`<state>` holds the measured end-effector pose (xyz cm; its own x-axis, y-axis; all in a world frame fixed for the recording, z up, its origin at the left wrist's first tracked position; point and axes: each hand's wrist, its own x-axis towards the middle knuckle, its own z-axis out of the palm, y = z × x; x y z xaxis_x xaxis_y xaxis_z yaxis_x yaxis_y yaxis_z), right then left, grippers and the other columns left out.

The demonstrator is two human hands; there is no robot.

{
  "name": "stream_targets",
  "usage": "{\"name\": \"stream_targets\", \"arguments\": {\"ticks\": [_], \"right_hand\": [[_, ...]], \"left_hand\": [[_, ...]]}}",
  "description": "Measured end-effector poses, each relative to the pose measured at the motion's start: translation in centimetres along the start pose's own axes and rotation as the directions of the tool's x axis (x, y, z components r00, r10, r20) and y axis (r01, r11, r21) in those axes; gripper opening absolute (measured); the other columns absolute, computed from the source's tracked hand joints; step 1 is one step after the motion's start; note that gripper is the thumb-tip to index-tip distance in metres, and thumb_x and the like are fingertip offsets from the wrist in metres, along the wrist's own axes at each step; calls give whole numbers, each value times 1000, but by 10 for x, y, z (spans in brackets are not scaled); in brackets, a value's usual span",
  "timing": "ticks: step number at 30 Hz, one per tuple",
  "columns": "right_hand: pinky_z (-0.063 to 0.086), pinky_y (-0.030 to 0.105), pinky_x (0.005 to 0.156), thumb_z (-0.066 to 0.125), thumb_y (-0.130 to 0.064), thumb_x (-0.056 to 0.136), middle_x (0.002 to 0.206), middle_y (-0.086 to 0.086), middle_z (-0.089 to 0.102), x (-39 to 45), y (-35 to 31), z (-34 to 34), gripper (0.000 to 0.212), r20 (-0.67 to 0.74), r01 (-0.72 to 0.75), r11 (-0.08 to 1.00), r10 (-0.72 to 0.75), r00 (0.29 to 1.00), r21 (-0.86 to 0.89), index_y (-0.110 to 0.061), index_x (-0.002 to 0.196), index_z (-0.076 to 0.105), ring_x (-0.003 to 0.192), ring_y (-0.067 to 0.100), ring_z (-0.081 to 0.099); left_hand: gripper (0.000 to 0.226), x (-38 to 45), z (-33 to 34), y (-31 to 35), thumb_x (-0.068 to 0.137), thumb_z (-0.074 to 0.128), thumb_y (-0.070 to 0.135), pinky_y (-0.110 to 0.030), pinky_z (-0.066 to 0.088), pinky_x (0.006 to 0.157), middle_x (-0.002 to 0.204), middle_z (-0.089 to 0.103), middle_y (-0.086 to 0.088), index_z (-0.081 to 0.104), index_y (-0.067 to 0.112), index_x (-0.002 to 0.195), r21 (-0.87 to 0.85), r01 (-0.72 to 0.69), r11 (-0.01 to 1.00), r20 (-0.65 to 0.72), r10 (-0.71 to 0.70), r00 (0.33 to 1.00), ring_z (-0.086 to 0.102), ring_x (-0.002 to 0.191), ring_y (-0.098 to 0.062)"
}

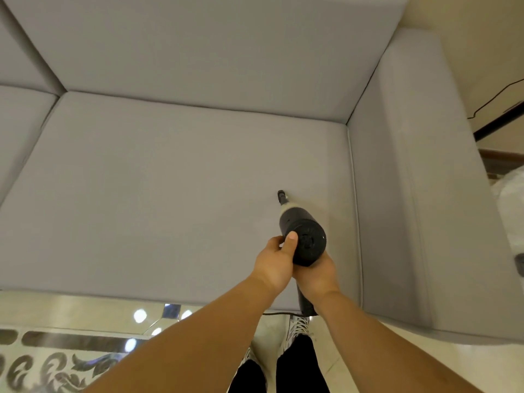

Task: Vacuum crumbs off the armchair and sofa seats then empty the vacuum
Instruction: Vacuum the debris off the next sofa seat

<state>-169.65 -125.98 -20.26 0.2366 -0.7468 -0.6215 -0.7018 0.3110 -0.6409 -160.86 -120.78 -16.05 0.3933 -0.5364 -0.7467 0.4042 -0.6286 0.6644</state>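
A small black handheld vacuum point(300, 228) points down and away at the grey sofa seat cushion point(170, 194). Its narrow nozzle tip point(281, 194) touches the cushion right of centre. My left hand point(276, 260) grips the vacuum's rear body from the left, thumb on top. My right hand point(317, 275) holds it from below, around the handle. A black cord trails from the handle down over the seat's front edge. No crumbs show on the cushion.
The sofa's right armrest point(419, 194) rises just right of the vacuum, the back cushion point(212, 52) behind. A second seat cushion point(19, 123) adjoins at left. My shoes point(297, 327) stand on a glossy patterned floor point(56, 350). A white bag point(510, 211) sits far right.
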Motion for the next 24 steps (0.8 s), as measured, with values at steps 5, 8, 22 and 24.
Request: {"name": "stream_targets", "arguments": {"ticks": [5, 8, 22, 24], "right_hand": [[56, 37, 77, 79, -10, 72, 87, 0, 72, -2, 1, 13, 40, 104, -27, 999, 30, 994, -34, -28, 105, 65, 84, 22, 67], [52, 28, 68, 79, -15, 73, 85, -5, 71, -14, 2, 22, 38, 130, -7, 998, 14, 991, -57, -30, 105, 64, 80, 16, 66], [54, 36, 71, 76, -9, 76, 78, 4, 71, -48, 28, -8, 26, 23, -94, 995, 93, 995, 36, -22, 97, 68, 77, 23, 66], [55, 36, 73, 77, -11, 75, 79, 0, 71, -49, 25, 8, 28, 61, -82, 996, 80, 995, 32, -25, 97, 66, 78, 21, 66]], "left_hand": [[49, -3, -15, -11, 95, 42, 49, -31, 43, 89, 122, 57, -7, 43, 17, 132, -28, 7, 1000, -57, -8, 998, 57, 111, -25], [45, -16, -23, -20, 95, 42, 47, -32, 42, 88, 117, 58, -6, 45, 16, 128, -73, -4, 997, -101, -3, 995, 58, 109, -26], [50, -38, 6, -24, 96, 40, 49, -27, 39, 84, 119, 56, -5, 43, 16, 134, 22, 39, 999, 24, -40, 999, 53, 102, -19], [49, -40, -6, -31, 96, 40, 49, -28, 39, 85, 121, 58, -5, 44, 17, 133, 11, 26, 1000, -35, -25, 999, 55, 106, -20]]}}
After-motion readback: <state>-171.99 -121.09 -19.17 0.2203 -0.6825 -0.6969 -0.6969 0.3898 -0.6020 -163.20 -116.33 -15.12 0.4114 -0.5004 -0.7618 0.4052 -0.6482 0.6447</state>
